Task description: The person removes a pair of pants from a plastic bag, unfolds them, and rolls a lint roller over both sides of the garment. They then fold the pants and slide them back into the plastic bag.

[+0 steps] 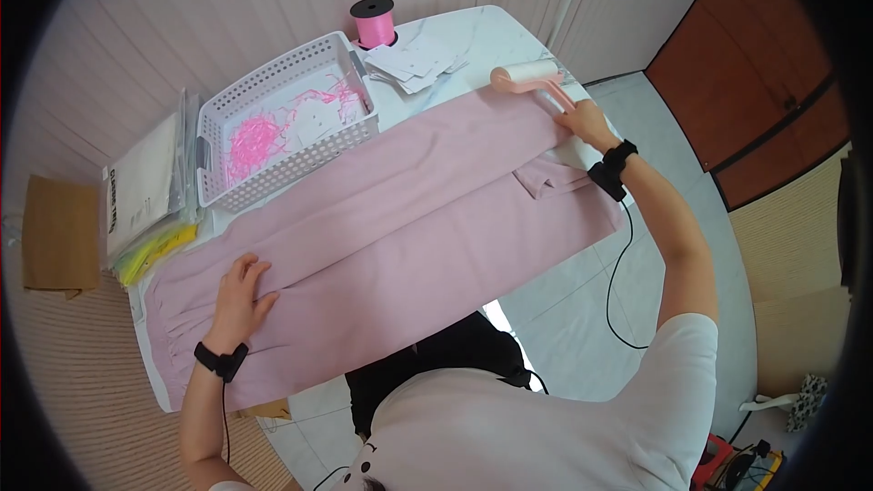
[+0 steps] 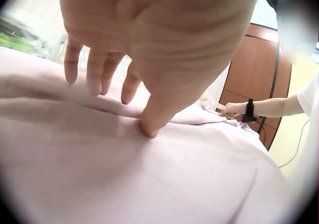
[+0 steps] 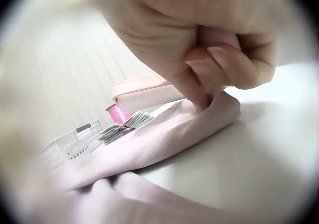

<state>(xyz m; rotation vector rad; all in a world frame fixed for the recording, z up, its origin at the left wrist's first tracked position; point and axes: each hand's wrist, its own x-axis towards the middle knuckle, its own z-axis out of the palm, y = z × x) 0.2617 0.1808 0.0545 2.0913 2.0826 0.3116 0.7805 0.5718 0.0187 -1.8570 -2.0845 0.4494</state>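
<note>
Pink, soft cloth (image 1: 400, 227) lay smoothed along the table (image 1: 491, 36), its long axis running from the near left corner to the far right edge. The left hand (image 1: 238, 295) pressed it flat, fingers spread. The right hand (image 1: 587, 123) gripped the lint roller (image 1: 532, 80), fingers curled round its handle, at the cloth's far right end.

Pale panelled walls (image 1: 209, 9) back a white marble table (image 1: 491, 36), with grey floor tiles (image 1: 582, 309) and brown wooden doors (image 1: 755, 64).
</note>
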